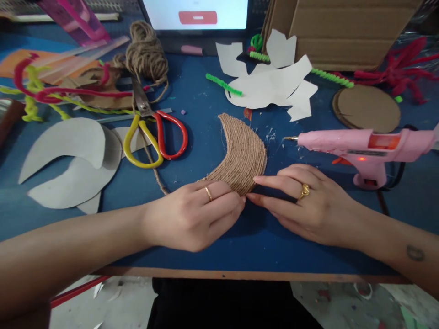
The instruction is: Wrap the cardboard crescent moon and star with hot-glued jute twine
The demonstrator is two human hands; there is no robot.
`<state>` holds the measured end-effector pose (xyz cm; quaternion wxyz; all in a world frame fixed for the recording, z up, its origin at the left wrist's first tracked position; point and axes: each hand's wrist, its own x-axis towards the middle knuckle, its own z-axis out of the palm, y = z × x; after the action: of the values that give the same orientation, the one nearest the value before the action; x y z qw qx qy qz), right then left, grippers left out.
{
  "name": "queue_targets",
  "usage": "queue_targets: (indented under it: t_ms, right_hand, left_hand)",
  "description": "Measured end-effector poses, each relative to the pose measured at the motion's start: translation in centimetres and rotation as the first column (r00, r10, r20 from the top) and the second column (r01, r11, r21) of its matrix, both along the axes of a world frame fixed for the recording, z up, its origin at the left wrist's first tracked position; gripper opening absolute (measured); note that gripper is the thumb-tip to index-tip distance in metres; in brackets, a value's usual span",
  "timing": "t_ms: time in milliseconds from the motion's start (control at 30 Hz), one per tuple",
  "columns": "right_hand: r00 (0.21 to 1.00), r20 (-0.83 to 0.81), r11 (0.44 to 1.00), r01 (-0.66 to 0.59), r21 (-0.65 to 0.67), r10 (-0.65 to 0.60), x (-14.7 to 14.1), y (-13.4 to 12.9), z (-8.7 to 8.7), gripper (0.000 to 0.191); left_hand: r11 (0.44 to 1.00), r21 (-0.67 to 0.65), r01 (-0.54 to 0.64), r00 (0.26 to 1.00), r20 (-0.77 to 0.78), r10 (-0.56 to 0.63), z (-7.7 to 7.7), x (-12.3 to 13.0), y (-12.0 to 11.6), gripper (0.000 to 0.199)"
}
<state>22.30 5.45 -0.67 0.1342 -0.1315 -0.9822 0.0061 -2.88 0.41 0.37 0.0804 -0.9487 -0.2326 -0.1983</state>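
A crescent covered in rows of jute twine (245, 148) lies on the blue table, its lower end hidden under my left hand (199, 214). That hand is closed, with its fingertips pinched at the crescent's lower outer edge. A loose strand of twine (157, 176) runs under the same hand. My right hand (308, 201) presses its fingertips against the crescent's outer edge, close to the left fingertips; its thumb is mostly hidden. A pink hot glue gun (346, 141) lies to the right, nozzle toward the crescent, a small orange light glowing on it.
Scissors with yellow and red handles (156, 137) lie left of the crescent, below a twine ball (146, 57). Grey crescent cut-outs (73, 178) are further left. White paper cut-outs (267, 87), a cardboard disc (366, 107), pipe cleaners (404, 68) and a screen (195, 13) sit behind.
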Motion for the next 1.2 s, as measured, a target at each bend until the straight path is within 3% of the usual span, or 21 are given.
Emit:
queue_targets:
  t_ms: [333, 433, 533, 733, 867, 1067, 1200]
  right_hand:
    - [0.998, -0.066, 0.999, -0.003, -0.052, -0.001, -0.1, 0.3, -0.2, 0.033]
    - [0.997, -0.071, 0.998, -0.034, -0.061, 0.03, -0.1, 0.5, 0.0, 0.033]
    - [0.992, -0.122, 0.995, -0.055, -0.08, 0.045, -0.1, 0.6, 0.1, 0.03]
    - [0.984, -0.179, 1.0, -0.016, -0.001, 0.016, -0.4, 0.5, 0.1, 0.032]
    - [0.983, -0.185, 0.997, 0.001, 0.083, 0.014, -1.0, 0.6, 0.1, 0.03]
    - [0.984, -0.178, 0.993, 0.001, 0.121, 0.021, -2.0, 0.7, 0.4, 0.027]
    - [0.961, -0.277, 0.971, 0.056, 0.233, 0.011, -3.0, 0.6, 0.8, 0.022]
  left_hand:
    - [1.0, 0.013, -0.007, 1.0, -0.023, 0.007, -0.4, -0.1, 0.1, 0.022]
    - [0.999, 0.014, -0.041, 0.998, 0.038, 0.04, -0.6, -0.5, -0.1, 0.015]
    - [0.997, 0.029, -0.065, 0.992, 0.106, 0.062, -0.5, -1.1, -0.3, 0.023]
    - [0.967, -0.199, -0.16, 0.979, 0.09, 0.18, 0.1, -1.6, -0.3, 0.034]
    - [0.952, -0.267, -0.152, 0.981, 0.08, 0.179, 0.0, -1.6, -0.2, 0.039]
    - [0.986, -0.147, -0.079, 0.988, 0.123, 0.097, 0.2, -1.8, 0.0, 0.025]
    - [0.996, 0.024, -0.082, 0.987, 0.142, 0.078, 0.5, -2.3, 0.0, 0.029]
